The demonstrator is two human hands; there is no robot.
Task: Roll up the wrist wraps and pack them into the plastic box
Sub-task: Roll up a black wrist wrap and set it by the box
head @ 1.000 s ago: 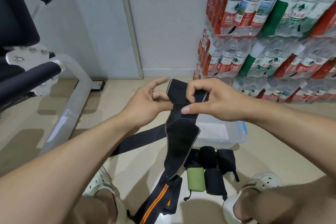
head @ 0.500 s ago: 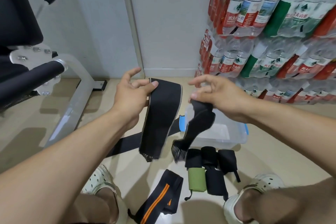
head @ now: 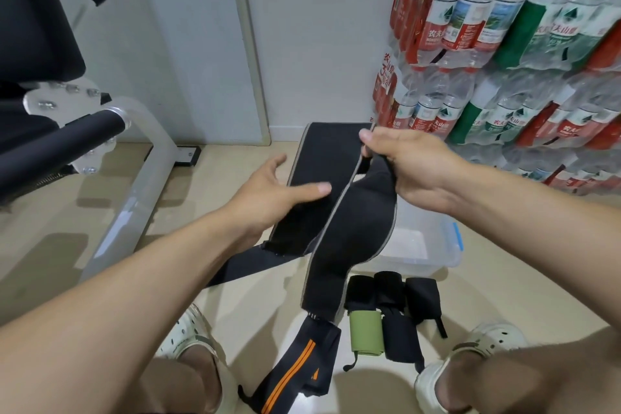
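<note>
I hold the wrap (head: 339,212) above the box (head: 437,245), right hand (head: 416,171) pinching its top end, left hand (head: 268,195) flat and apart against it, still unrolled, so next I must start a tight roll.

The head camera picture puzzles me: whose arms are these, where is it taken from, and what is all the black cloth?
No machine here: a person wears a camera on the head, looking down at their own arms while sitting over a tiled floor. The right hand pinches the top of a long black wrist wrap, which hangs folded. The left hand lies open, fingers straight, against the wrap's other half. Behind the wrap stands a clear plastic box with a blue latch; what it holds cannot be seen. On the floor between the feet lie more wraps: a green one, several black ones and one with orange stripes. Packs of bottled water are stacked on the right.
</note>
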